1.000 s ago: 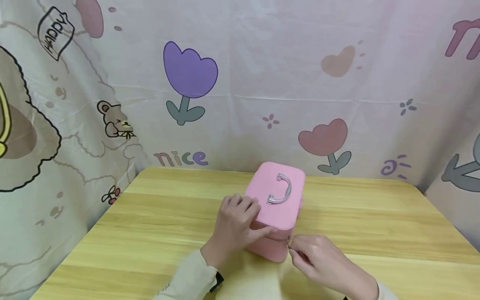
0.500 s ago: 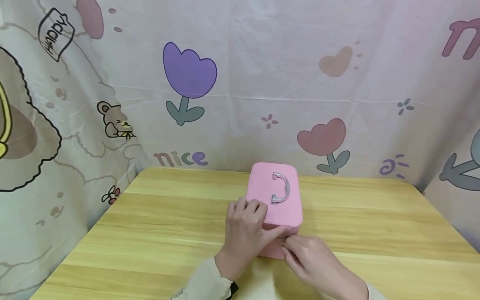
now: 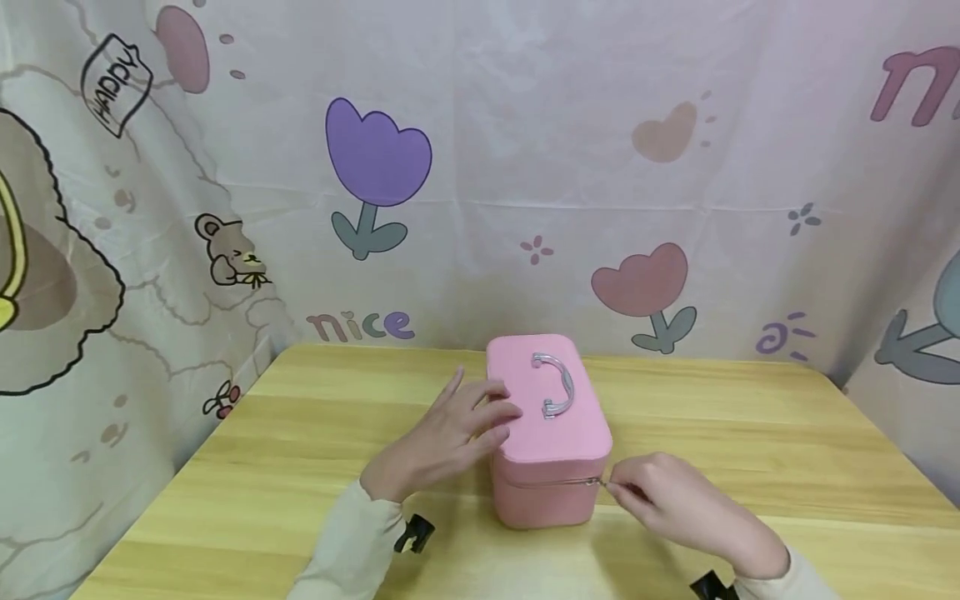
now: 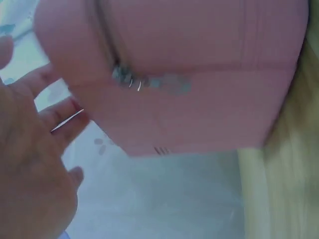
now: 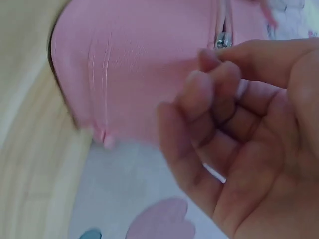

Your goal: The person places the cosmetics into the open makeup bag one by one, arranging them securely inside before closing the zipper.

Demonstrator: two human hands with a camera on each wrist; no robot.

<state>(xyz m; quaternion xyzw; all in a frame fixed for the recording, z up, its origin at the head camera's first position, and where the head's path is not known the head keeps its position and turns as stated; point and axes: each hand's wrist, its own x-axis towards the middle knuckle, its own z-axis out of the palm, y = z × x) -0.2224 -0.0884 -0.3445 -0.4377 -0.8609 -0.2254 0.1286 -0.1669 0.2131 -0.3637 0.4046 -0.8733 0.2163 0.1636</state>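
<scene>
A pink box-shaped case (image 3: 551, 433) with a curved silver handle (image 3: 558, 385) on its lid stands on the table. My right hand (image 3: 678, 504) pinches the zipper pull at the case's near right corner, next to the metal slider (image 5: 223, 40). The pull itself is mostly hidden by the fingertips. My left hand (image 3: 453, 429) lies along the left edge of the lid, its fingers spread and fairly straight. In the left wrist view, more metal zipper hardware (image 4: 122, 74) shows on the case's side, blurred. The lid is down.
The wooden table (image 3: 300, 483) extends on both sides of the case. Behind it hangs a printed curtain (image 3: 480, 167) with flowers, reaching the table's back edge. Black straps (image 3: 415, 533) sit at both wrists.
The case has turned, its near end swinging to the right. My left hand has loosened and shifted left, fingers spreading. My right hand has moved right with the zipper pull.
</scene>
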